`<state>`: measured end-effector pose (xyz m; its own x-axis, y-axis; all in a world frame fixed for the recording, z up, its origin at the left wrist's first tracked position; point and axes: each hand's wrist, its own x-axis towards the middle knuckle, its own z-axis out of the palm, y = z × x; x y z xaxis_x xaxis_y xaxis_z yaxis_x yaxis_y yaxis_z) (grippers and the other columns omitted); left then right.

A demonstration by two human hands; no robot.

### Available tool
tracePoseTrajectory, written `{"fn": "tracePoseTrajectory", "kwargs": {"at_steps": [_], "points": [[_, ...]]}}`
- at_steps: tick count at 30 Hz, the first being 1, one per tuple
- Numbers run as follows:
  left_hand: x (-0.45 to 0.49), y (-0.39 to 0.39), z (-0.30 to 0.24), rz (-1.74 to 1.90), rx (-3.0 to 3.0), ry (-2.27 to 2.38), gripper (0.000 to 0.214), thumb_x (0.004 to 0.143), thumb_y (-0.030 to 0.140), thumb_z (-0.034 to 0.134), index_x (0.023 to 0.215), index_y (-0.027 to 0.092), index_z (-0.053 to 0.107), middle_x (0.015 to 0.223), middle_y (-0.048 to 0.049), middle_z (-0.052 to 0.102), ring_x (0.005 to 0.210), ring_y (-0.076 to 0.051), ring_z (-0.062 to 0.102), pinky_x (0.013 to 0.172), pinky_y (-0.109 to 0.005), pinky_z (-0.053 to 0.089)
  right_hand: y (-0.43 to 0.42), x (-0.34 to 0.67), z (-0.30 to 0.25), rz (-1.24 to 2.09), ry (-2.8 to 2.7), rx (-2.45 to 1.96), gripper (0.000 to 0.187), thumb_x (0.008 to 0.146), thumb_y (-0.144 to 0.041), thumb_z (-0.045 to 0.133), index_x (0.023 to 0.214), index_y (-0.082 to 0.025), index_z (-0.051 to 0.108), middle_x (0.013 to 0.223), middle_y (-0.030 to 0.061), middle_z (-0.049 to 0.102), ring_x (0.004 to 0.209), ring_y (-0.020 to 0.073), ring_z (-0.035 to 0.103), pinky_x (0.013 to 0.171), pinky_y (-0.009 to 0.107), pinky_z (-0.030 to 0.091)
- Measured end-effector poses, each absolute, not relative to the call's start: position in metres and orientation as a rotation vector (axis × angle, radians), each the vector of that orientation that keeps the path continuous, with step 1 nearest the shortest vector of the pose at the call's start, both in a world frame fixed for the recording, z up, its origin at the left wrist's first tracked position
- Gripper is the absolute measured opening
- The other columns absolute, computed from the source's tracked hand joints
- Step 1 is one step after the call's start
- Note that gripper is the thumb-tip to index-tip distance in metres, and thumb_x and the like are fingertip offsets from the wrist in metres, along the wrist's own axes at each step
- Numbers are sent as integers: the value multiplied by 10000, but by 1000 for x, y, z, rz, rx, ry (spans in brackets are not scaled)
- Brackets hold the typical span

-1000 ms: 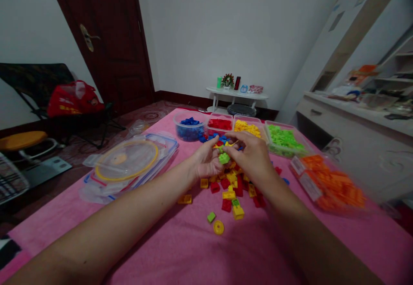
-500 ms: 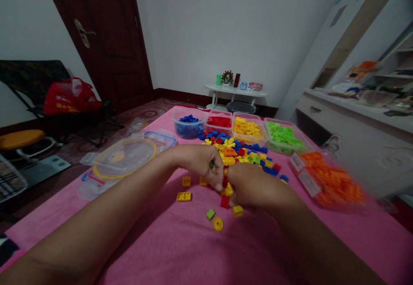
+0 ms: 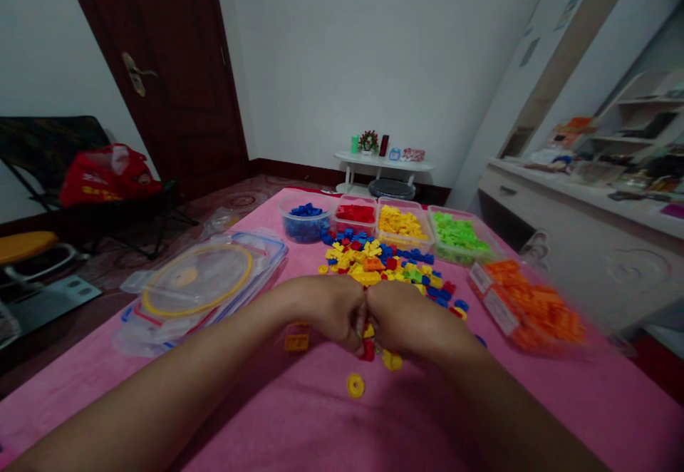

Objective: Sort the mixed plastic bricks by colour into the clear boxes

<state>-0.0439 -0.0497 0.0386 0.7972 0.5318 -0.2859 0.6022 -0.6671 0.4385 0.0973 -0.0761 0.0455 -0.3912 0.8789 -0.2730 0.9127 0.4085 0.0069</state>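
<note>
My left hand [image 3: 332,309] and my right hand [image 3: 409,319] rest knuckles-up on the pink cloth [image 3: 331,422], fingers curled and pressed together over a few bricks. A red brick [image 3: 368,350] and a yellow brick [image 3: 392,361] peek out beneath them; what the fingers grip is hidden. A yellow round piece [image 3: 355,385] lies just in front. A pile of mixed bricks [image 3: 385,265] sits right behind my hands.
Tubs of blue [image 3: 306,219], red [image 3: 354,215], yellow [image 3: 402,224], green [image 3: 460,235] and orange bricks [image 3: 529,308] ring the pile. Clear lids [image 3: 197,279] lie at left. A door, a folding chair and white cabinets surround the table.
Both hands dropped from holding a green brick above the pile to the cloth nearer me, and closed together. The small green brick that lay on the cloth is now out of sight.
</note>
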Motion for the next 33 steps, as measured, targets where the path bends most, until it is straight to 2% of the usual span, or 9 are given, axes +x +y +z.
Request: {"fn": "tracePoseTrajectory", "kwargs": {"at_steps": [7, 12, 18, 22, 24, 26, 29, 31, 33], "points": [[-51, -18, 33, 429, 2127, 1023, 216, 555, 137, 590, 769, 153, 616, 618, 49, 531, 532, -69, 422, 465, -164, 307, -76, 96, 43, -93, 2500, 1448, 263, 599, -155, 685, 857, -115, 716, 805, 152, 697, 741, 261, 656, 602, 279, 447], [-45, -5, 21, 742, 1180, 871, 164, 627, 183, 557, 782, 151, 513, 568, 48, 454, 387, -27, 280, 351, -127, 173, -58, 125, 58, -256, 2651, 1724, 70, 597, -129, 595, 576, -160, 654, 558, 52, 628, 503, 152, 567, 445, 227, 325], [-36, -6, 9, 561, 516, 569, 225, 777, 358, 520, 843, 144, 502, 751, -85, 566, 451, -55, 425, 334, -80, 212, -32, 134, 53, -892, 3112, 2132, 141, 701, -238, 592, 771, -158, 686, 646, 25, 653, 561, 129, 573, 509, 224, 396], [-31, -10, 7, 548, 491, 486, 234, 826, 369, 498, 841, 137, 514, 697, -58, 538, 427, -46, 402, 319, -77, 203, -24, 127, 40, -986, 3293, 2287, 170, 695, -281, 647, 810, -164, 692, 746, 35, 671, 675, 156, 595, 646, 276, 453], [-29, -11, 9, 630, 499, 509, 182, 841, 317, 481, 837, 137, 508, 654, -31, 512, 398, -33, 362, 311, -78, 179, -22, 122, 34, -1323, 3294, 2474, 192, 697, -323, 662, 806, -165, 679, 811, 41, 671, 761, 170, 599, 706, 289, 462], [-27, -12, 13, 807, 526, 546, 136, 845, 276, 464, 820, 145, 491, 624, -7, 487, 383, -25, 333, 313, -80, 157, -24, 111, 27, -2235, 2946, 2605, 228, 719, -380, 646, 817, -174, 651, 859, 38, 662, 827, 173, 599, 733, 287, 471], [-21, -20, 20, 1241, 723, 593, 121, 829, 285, 487, 814, 165, 483, 620, 21, 466, 412, -36, 353, 341, -102, 188, -35, 85, 16, -3582, 1729, 2116, 293, 810, -453, 515, 842, -179, 615, 827, 41, 646, 796, 169, 610, 732, 308, 495], [-18, -27, 22, 1491, 998, 687, 158, 822, 316, 510, 767, 170, 487, 624, 32, 455, 465, -53, 387, 390, -133, 270, -44, 66, 9, -3787, 1435, 1841, 350, 862, -473, 407, 882, -186, 606, 791, 41, 642, 781, 178, 619, 734, 330, 507], [-15, -35, 21, 1581, 1339, 827, 208, 832, 324, 508, 697, 167, 488, 636, 29, 456, 544, -74, 421, 485, -166, 350, -51, 52, 3, -3647, 1713, 1966, 382, 887, -478, 345, 960, -206, 604, 822, 39, 655, 843, 193, 625, 755, 337, 512]]}}
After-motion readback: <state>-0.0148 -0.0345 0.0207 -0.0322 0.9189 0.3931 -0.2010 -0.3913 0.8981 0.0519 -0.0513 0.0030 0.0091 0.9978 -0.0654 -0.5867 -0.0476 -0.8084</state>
